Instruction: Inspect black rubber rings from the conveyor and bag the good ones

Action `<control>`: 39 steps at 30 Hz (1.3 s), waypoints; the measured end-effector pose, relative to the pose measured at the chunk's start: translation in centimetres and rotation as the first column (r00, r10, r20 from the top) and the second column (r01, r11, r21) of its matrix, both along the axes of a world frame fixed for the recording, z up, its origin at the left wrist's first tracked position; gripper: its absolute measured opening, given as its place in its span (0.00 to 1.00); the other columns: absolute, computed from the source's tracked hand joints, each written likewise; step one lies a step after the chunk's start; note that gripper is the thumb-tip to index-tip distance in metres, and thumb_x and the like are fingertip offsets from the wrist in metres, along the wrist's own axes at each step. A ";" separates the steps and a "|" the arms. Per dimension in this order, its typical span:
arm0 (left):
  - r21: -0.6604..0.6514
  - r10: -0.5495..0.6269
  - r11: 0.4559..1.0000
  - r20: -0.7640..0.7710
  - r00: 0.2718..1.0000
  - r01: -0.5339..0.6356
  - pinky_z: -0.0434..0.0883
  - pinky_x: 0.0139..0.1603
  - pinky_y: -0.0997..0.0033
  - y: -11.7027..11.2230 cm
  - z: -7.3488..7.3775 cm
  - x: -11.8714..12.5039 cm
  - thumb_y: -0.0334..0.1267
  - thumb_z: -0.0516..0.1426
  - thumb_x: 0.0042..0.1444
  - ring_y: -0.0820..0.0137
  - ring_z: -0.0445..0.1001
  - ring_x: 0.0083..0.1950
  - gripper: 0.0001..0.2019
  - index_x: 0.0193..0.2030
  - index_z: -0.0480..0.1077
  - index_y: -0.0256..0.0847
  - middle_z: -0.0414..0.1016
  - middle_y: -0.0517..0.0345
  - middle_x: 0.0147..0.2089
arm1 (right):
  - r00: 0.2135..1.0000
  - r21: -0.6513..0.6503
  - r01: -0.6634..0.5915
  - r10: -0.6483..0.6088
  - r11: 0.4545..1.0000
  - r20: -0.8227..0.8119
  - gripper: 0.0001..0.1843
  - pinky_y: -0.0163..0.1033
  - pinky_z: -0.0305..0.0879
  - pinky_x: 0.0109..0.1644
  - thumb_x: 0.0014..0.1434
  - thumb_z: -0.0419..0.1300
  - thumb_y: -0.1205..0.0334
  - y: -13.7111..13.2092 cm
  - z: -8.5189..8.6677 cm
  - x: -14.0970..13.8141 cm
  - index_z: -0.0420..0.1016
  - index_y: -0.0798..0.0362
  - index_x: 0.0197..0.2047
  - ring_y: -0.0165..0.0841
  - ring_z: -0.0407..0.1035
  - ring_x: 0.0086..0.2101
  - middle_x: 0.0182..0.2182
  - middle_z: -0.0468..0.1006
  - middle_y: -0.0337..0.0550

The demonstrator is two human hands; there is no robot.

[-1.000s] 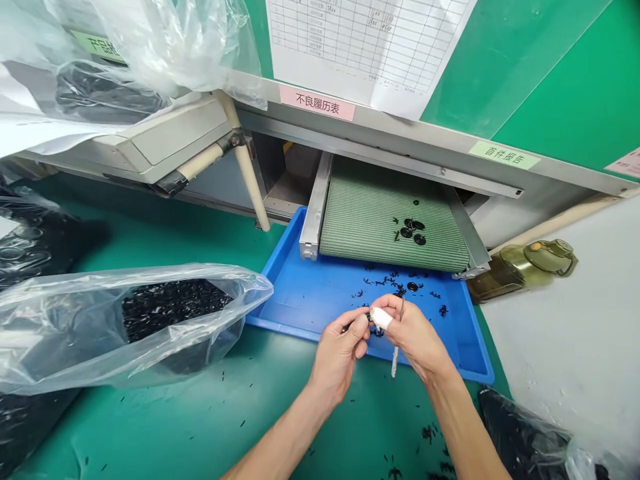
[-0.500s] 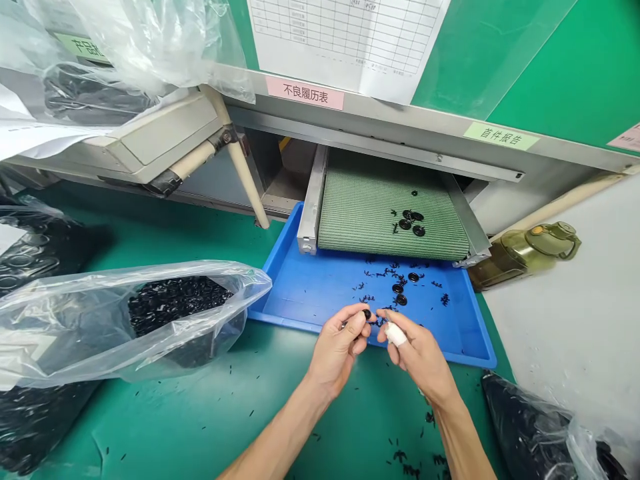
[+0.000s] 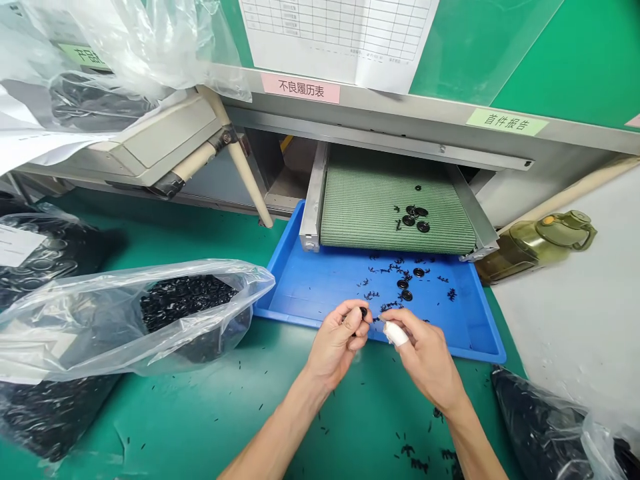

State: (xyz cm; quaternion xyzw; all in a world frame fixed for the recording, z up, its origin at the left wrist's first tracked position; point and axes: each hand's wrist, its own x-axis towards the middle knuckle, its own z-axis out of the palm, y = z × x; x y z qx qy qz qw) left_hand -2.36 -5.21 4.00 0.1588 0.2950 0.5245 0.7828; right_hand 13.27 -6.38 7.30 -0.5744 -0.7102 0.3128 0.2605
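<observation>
- A small black round part is pinched between the thumb and fingers of the left hand, toward one o'clock from its palm
- The right hand is placed apart, at three o'clock from the left; its fingertips are set narrowly, but whether anything is gripped cannot be told
- A white wrap is worn on one of its digits
- Both hands are seen near the six o'clock rim of a blue tray, where black discs and dark scraps are strewn
- At the tray's twelve o'clock, more black pieces are borne on a green conveyor belt
- A clear bag holding black bits is found at nine o'clock from the left hand
- A bottle is seen at two o'clock from the right hand
</observation>
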 end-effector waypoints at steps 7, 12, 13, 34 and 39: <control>0.072 -0.044 0.996 -0.110 0.993 0.052 0.44 0.20 0.79 0.0 0.1 -0.5 0.45 0.58 0.56 0.83 0.51 0.22 0.13 0.34 0.67 0.35 0.60 0.62 0.26 | 0.979 0.197 -0.141 0.108 0.970 0.171 0.15 0.35 0.61 0.35 0.63 0.44 0.69 0.0 0.4 -0.5 0.69 0.50 0.45 0.31 0.67 0.32 0.35 0.73 0.42; 0.124 -0.098 0.984 -0.199 0.975 0.124 0.43 0.21 0.77 -0.1 0.0 -0.9 0.47 0.56 0.57 0.82 0.50 0.22 0.14 0.35 0.66 0.36 0.60 0.63 0.25 | 0.899 0.326 -0.306 0.159 0.894 0.407 0.18 0.35 0.58 0.32 0.59 0.42 0.76 0.4 1.2 -1.2 0.68 0.53 0.43 0.32 0.63 0.30 0.30 0.69 0.41; 0.133 -0.101 0.982 -0.220 0.970 0.133 0.43 0.21 0.77 -0.2 -0.1 -1.0 0.47 0.55 0.57 0.81 0.50 0.22 0.13 0.35 0.66 0.36 0.60 0.63 0.25 | 0.880 0.342 -0.324 0.148 0.882 0.452 0.18 0.35 0.57 0.30 0.59 0.42 0.76 0.5 1.3 -1.3 0.69 0.53 0.41 0.31 0.62 0.29 0.28 0.68 0.41; 0.095 0.108 0.993 -0.521 0.847 -0.068 0.58 0.26 0.79 0.5 -2.7 1.0 0.48 0.59 0.52 0.77 0.57 0.25 0.14 0.35 0.68 0.38 0.60 0.65 0.24 | 0.970 0.042 0.187 -0.191 0.981 0.150 0.14 0.33 0.57 0.30 0.62 0.44 0.69 1.0 -2.3 -5.7 0.69 0.53 0.34 0.30 0.66 0.27 0.28 0.74 0.42; 0.017 0.135 0.990 -0.365 0.921 -0.139 0.56 0.21 0.82 1.8 -2.2 1.0 0.44 0.60 0.52 0.79 0.57 0.25 0.11 0.33 0.67 0.37 0.63 0.62 0.26 | 0.979 0.103 0.177 -0.185 0.979 0.080 0.17 0.34 0.62 0.40 0.58 0.46 0.74 4.0 -2.2 -1.1 0.73 0.53 0.42 0.31 0.69 0.35 0.35 0.76 0.42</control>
